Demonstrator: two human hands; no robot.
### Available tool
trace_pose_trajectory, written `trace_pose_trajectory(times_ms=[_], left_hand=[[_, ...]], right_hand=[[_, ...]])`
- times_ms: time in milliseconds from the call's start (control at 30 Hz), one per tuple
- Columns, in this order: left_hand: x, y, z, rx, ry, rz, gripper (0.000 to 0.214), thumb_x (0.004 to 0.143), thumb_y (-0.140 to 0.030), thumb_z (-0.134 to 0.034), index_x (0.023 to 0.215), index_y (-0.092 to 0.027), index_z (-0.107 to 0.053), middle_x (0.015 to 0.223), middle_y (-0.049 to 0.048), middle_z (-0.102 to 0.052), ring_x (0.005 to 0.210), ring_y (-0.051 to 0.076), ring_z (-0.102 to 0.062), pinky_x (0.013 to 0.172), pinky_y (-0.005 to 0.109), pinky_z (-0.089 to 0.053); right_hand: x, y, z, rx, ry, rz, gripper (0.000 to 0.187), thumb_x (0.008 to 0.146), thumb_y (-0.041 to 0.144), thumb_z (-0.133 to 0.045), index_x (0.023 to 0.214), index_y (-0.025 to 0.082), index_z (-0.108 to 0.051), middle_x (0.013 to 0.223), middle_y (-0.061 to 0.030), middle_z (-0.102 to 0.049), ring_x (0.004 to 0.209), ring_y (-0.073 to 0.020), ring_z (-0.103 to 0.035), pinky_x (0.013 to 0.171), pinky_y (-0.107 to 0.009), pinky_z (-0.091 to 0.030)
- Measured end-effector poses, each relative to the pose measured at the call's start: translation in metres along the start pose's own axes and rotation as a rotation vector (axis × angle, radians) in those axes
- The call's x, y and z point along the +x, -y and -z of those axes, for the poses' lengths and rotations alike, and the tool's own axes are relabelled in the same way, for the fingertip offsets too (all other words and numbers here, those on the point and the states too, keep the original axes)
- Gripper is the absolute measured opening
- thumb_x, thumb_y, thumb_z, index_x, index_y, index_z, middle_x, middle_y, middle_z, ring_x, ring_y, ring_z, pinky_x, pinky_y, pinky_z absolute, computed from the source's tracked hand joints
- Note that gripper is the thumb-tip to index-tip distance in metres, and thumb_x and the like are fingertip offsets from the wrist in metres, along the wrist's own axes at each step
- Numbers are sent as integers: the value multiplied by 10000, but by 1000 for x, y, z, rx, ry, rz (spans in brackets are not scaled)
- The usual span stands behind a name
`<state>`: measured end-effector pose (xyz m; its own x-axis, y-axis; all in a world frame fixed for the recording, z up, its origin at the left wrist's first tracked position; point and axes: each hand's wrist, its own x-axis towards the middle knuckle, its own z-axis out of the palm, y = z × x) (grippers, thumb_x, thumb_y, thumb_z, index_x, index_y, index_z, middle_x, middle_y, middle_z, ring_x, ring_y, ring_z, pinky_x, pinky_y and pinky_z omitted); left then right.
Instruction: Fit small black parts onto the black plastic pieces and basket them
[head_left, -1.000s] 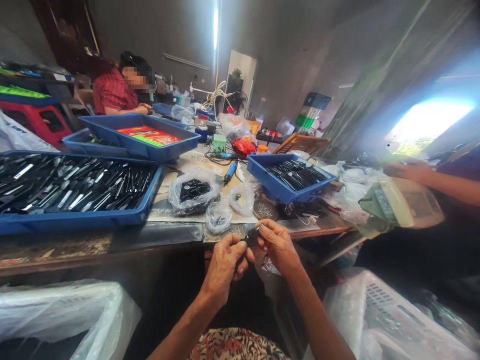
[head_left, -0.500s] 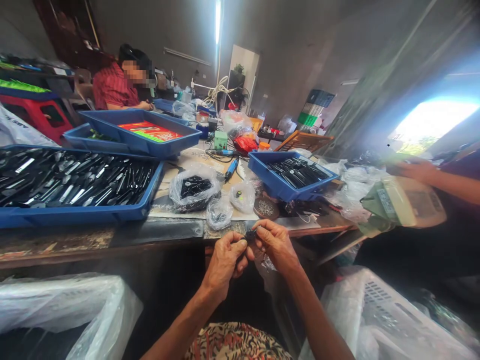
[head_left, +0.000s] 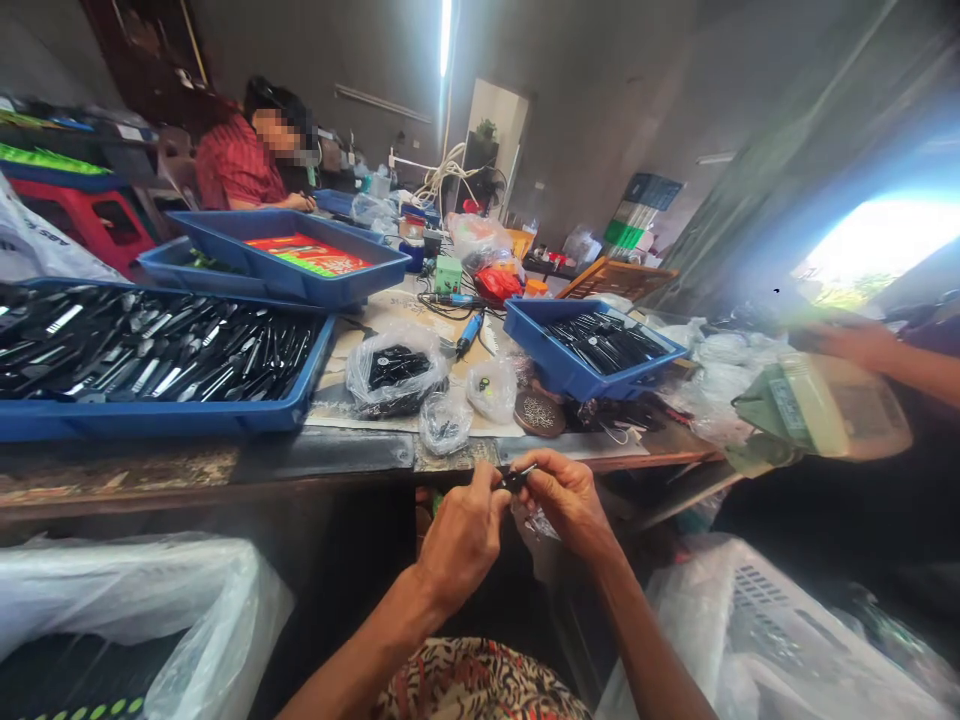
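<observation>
While your left hand (head_left: 463,540) and right hand (head_left: 562,497) pinch the small black part (head_left: 516,478) at bottom center, a loose grip could drop it below the bench (head_left: 225,467).

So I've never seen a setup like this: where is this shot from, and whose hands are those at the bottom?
One camera is worn on a person's head, looking forward and down, so the bare hands at the bottom are the wearer's own. The left hand and right hand pinch a small black part between them, with clear plastic below the right hand. On the workbench are a blue tray heaped with long black parts and small plastic bags. The person in a red shirt and the blurred hand at far right belong to other people.
</observation>
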<state>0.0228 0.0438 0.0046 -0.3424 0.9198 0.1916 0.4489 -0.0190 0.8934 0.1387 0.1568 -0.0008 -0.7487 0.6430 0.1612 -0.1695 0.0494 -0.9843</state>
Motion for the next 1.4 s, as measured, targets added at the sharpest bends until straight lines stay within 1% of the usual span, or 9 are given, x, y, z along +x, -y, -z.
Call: trace_pose_trajectory(times_ms=[133,367,600,800,900,1067,1167,1233,1400], left_hand=[[0,5,-3,242,2,-48,113,887,-206,-334,891,-191,-445,799,135,-635,683,260,-605,562,302,-302],[-2,10,-8,366,-97,-170,150,876,-150,-377,832,-193,-514,685,90,-599,610,239,-578,522,288,-287],[-4,13,-5,295,-148,-164,174,879,-164,-393,825,-182,-558,685,80,-570,621,216,-554,542,280,-311],[-4,16,1,301,-78,-132,166,882,-162,-370,840,-180,-530,724,110,-598,658,248,-586,548,293,-311],[-2,19,5,147,-28,-71,105,865,-163,-386,841,-190,-484,693,86,-587,621,225,-574,542,283,-298],[1,22,11,-316,50,72,23,834,-209,-416,811,-211,-411,572,-15,-498,479,122,-417,487,232,-273],[1,19,15,-601,188,211,113,822,-301,-446,830,-211,-379,575,-38,-496,437,78,-325,416,194,-202],[1,17,16,-759,264,249,178,790,-310,-499,854,-206,-370,613,-38,-506,443,58,-308,404,175,-176],[2,16,14,-969,318,306,211,760,-248,-555,865,-182,-385,638,-16,-536,454,29,-299,404,151,-166]], right_hand=[[1,-1,0,-24,12,18,200,782,336,-640,888,166,-660,632,-20,-617,558,-109,-535,546,-223,-424],[3,-11,0,30,34,60,183,783,331,-639,883,180,-667,796,-39,-633,610,-111,-543,589,-238,-434],[5,-14,-10,74,19,89,159,770,328,-652,857,197,-672,796,-38,-614,626,-126,-530,601,-256,-425],[7,-14,-16,61,37,75,138,782,313,-638,851,200,-672,815,-32,-603,611,-114,-525,581,-244,-412],[8,-14,-17,7,34,51,166,779,336,-635,847,188,-663,759,-27,-593,604,-117,-517,572,-243,-401],[12,-12,-18,-117,45,-63,215,795,371,-600,858,168,-633,577,12,-518,535,-102,-452,529,-224,-351],[16,-7,-17,-114,101,-114,242,781,392,-605,832,156,-622,576,17,-487,523,-92,-411,510,-219,-322],[18,-4,-15,-99,130,-142,249,773,399,-608,804,152,-617,595,17,-487,511,-78,-385,498,-213,-298],[20,2,-8,-94,187,-191,273,776,415,-599,770,142,-593,628,5,-496,517,-73,-377,483,-208,-255]])
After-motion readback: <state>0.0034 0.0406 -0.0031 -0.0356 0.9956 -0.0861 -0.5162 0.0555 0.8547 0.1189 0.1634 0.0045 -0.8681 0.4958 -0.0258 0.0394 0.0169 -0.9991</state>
